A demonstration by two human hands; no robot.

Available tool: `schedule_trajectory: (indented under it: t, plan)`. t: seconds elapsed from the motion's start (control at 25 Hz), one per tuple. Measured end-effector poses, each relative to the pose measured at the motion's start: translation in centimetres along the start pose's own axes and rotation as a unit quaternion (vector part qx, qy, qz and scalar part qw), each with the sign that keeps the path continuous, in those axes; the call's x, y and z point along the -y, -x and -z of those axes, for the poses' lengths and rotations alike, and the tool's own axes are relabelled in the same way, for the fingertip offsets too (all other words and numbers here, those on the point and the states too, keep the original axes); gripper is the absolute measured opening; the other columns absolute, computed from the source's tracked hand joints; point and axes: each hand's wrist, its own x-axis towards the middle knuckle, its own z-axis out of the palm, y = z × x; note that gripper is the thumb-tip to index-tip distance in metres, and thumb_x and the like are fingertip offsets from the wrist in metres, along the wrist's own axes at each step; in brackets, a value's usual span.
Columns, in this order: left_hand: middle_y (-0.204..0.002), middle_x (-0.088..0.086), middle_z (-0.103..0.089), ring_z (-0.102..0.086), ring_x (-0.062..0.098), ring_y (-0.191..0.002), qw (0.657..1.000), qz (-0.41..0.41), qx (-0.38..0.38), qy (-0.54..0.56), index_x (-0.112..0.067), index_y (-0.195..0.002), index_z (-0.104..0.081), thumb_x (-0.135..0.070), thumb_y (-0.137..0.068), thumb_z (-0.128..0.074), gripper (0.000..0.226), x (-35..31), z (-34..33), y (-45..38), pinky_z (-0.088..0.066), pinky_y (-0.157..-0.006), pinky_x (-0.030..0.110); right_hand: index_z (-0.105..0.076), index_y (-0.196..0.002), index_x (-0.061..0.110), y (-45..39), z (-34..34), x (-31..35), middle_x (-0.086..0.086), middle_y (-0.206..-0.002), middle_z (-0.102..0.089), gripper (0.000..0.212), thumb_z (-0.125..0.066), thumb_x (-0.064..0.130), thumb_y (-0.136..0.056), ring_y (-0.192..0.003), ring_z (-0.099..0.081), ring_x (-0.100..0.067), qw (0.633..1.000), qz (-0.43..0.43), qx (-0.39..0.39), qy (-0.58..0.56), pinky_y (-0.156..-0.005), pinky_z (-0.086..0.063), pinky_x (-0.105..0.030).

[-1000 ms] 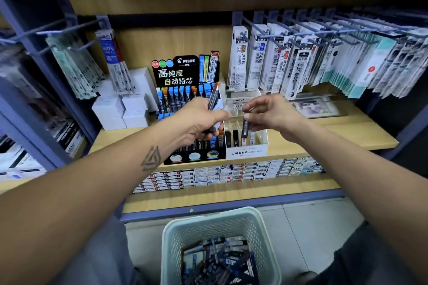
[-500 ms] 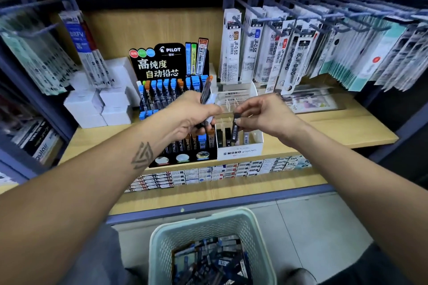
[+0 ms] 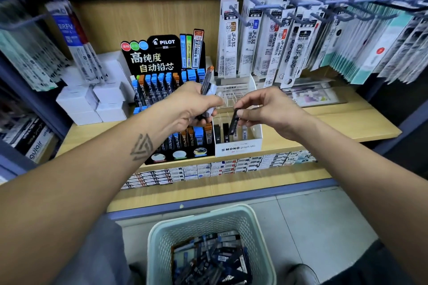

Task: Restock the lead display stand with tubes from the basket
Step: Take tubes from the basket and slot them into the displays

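Observation:
My left hand (image 3: 192, 109) grips a small bunch of lead tubes (image 3: 206, 81), their orange and grey tops sticking up above my fist. My right hand (image 3: 266, 109) pinches one black lead tube (image 3: 233, 122) and holds it tilted over the front slots of the white MONO display stand (image 3: 238, 148). A few tubes stand in those slots. To its left is the black PILOT lead stand (image 3: 162, 53), filled with blue and orange tubes. The pale green basket (image 3: 208, 217) on the floor below holds several more tubes.
Both stands sit on a wooden shelf (image 3: 324, 129). White boxes (image 3: 92, 99) are stacked to the left of the stands. Refill packs hang on hooks (image 3: 289, 37) above right and on the left. Rows of small boxes (image 3: 231, 166) line the lower shelf.
My right hand has pulled slightly right and up, lifting the black tube a little higher above the MONO stand's slots. My left hand stays put with its bunch.

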Motion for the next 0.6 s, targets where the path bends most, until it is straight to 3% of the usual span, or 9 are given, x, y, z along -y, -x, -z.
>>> schedule_trajectory:
  t: [0.16, 0.28, 0.36, 0.44, 0.6]
  plan:
    - [-0.059, 0.003, -0.063, -0.054, 0.013, -0.049, 1.000, 0.004, 0.003, -0.003, -0.006, -0.108, -0.057, -0.017, -0.088, -0.075, 0.028, 0.2, 0.3, 0.2, -0.044, -0.041, 0.024, -0.062, -0.102, -0.009, 0.4, 0.6, 0.6, -0.025, -0.087, -0.070, 0.015, -0.066, -0.008, -0.087, -0.083, -0.073, -0.034, 0.993, -0.033, 0.066, -0.090, -0.084, -0.061, -0.036]
    - [-0.059, 0.002, -0.063, -0.054, 0.013, -0.049, 1.000, -0.002, 0.003, -0.012, -0.007, -0.106, -0.057, -0.017, -0.089, -0.074, 0.026, 0.2, 0.4, 0.5, -0.044, -0.041, 0.024, -0.064, -0.100, -0.013, 0.6, 0.7, 1.0, -0.033, -0.098, -0.068, 0.024, -0.073, 0.001, -0.083, -0.082, -0.070, -0.033, 0.995, 0.001, 0.091, -0.042, -0.086, -0.060, -0.037]
    - [-0.060, 0.003, -0.064, -0.055, 0.014, -0.049, 1.000, -0.003, -0.001, -0.019, -0.005, -0.112, -0.055, -0.017, -0.089, -0.074, 0.032, 0.3, 0.4, 0.5, -0.044, -0.041, 0.024, -0.065, -0.098, -0.009, 0.6, 0.6, 1.1, -0.032, -0.099, -0.070, 0.013, -0.069, -0.008, -0.085, -0.081, -0.071, -0.031, 0.996, 0.026, 0.085, 0.008, -0.085, -0.059, -0.037]
    - [-0.059, 0.004, -0.064, -0.055, 0.014, -0.047, 1.000, -0.005, 0.000, -0.029, -0.004, -0.117, -0.052, -0.016, -0.090, -0.074, 0.037, 0.5, 0.5, 0.6, -0.044, -0.040, 0.024, -0.066, -0.097, -0.004, 0.5, 0.6, 1.1, -0.027, -0.097, -0.072, 0.017, -0.065, -0.015, -0.085, -0.082, -0.073, -0.029, 0.995, 0.034, 0.082, 0.040, -0.085, -0.059, -0.035]
    - [-0.060, 0.004, -0.063, -0.054, 0.013, -0.046, 0.999, -0.008, 0.006, -0.039, -0.007, -0.108, -0.053, -0.015, -0.091, -0.072, 0.027, 0.6, 0.4, 1.0, -0.044, -0.040, 0.024, -0.070, -0.097, -0.002, 0.5, 0.4, 0.9, -0.010, -0.089, -0.076, 0.021, -0.067, -0.017, -0.083, -0.085, -0.074, -0.017, 0.992, 0.041, 0.080, 0.090, -0.079, -0.057, -0.024]
